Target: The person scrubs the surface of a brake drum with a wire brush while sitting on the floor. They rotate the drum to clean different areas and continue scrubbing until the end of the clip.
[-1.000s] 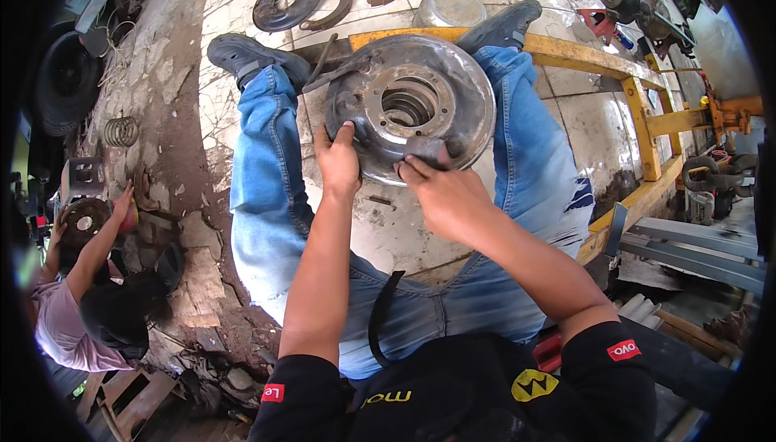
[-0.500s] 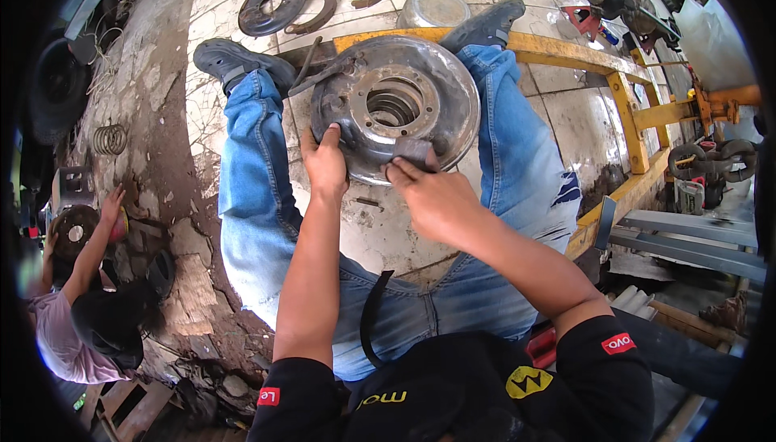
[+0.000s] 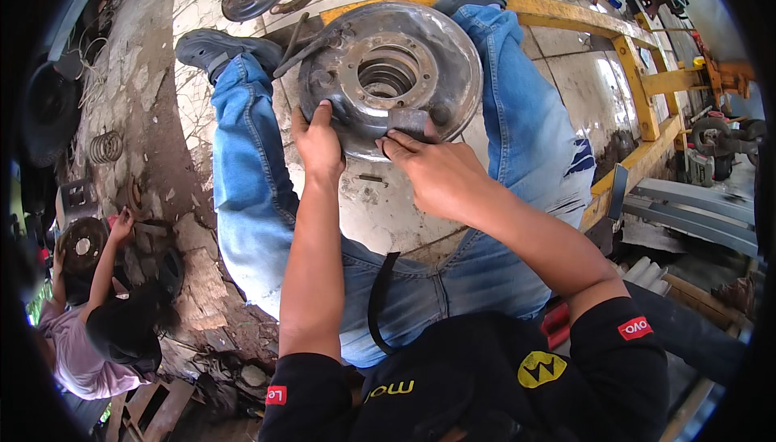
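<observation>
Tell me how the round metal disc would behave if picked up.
The disc looks like solid metal with a deep ringed centre, so it is probably stiff and heavy. Its round rim suggests it might roll if stood on edge. The shiny patches on its face could feel slippery.

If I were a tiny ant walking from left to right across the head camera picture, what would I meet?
Black tyre → coil spring → left shoe → left hand → small grey block → yellow frame's post → orange metal part.
</observation>
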Available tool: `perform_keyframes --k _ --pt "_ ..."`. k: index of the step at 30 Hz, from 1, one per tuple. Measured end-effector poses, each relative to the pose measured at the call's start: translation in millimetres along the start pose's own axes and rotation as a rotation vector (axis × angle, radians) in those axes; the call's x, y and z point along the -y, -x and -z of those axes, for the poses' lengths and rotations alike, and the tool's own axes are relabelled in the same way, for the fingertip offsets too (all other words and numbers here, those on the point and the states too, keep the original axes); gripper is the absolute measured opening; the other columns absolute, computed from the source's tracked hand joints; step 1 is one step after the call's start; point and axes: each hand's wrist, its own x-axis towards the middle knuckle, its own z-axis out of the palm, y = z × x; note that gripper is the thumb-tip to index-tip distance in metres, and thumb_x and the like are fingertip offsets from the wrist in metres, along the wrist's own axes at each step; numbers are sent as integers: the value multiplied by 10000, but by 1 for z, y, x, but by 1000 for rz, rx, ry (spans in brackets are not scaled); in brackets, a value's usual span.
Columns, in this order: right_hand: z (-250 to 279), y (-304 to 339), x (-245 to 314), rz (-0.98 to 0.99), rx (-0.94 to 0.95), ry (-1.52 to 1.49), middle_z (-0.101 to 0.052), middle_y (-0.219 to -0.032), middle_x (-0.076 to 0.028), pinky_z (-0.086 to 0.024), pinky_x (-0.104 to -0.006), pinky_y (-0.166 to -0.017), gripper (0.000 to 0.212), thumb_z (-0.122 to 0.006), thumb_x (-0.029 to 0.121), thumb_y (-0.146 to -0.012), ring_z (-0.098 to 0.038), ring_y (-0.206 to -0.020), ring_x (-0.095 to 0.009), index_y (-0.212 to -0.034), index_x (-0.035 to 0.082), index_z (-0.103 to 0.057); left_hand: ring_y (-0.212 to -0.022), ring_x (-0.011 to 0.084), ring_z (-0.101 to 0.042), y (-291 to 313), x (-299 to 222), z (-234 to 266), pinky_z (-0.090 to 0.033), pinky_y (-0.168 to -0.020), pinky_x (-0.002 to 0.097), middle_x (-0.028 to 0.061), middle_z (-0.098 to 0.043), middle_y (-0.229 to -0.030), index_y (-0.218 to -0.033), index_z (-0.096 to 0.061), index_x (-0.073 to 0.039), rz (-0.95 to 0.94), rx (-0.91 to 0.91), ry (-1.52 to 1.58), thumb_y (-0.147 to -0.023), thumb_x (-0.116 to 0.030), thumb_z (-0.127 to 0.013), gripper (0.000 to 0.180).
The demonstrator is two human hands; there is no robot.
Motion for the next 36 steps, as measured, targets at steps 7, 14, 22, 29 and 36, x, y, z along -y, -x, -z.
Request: perform_keyframes --k 7,14,22,29,36 --pt "-1 1 -1 -17 -32 80 -591 -1348 -145 -569 -423 -844 550 -570 38 -779 -652 -1089 -355 -1327 2 -557 -960 221 -591 3 -2 -6 -487 -850 347 134 -621 -1121 -1191 -533 41 9 -17 -33 -923 -20 -543 275" --pt "7 5 1 -54 23 64 -574 -1371 -136 -560 -427 -859 566 -577 48 -781 -637 -1112 -386 -1347 28 -547 -964 225 -589 1 -2 -1 -492 -847 349 140 -619 -1122 -1218 -524 50 -9 6 22 -921 -18 -535 305" --pt "13 8 -3 -2 85 115 -547 -1414 -108 -583 -416 -804 572 -561 62 -795 -673 -1069 -295 -1367 73 -538 -966 210 -588 8 -4 -7 -468 -873 329 134 -643 -1102 -1220 -532 23 -10 -30 32 -914 -55 -573 319" --pt "19 20 -8 -38 40 218 -565 -1398 -49 -590 -407 -754 640 -564 8 -747 -694 -976 -281 -1375 126 -540 -939 200 -586 5 -2 -2 -472 -853 325 135 -642 -1068 -1211 -531 17 -6 -49 -5 -919 -63 -567 304" --pt "10 35 -10 8 -94 290 -588 -1369 -80 -597 -401 -747 537 -581 35 -772 -692 -1012 -301 -1307 73 -588 -960 217 -580 5 0 -3 -472 -863 342 147 -630 -1095 -1226 -523 21 -22 -11 19 -920 -74 -567 323"
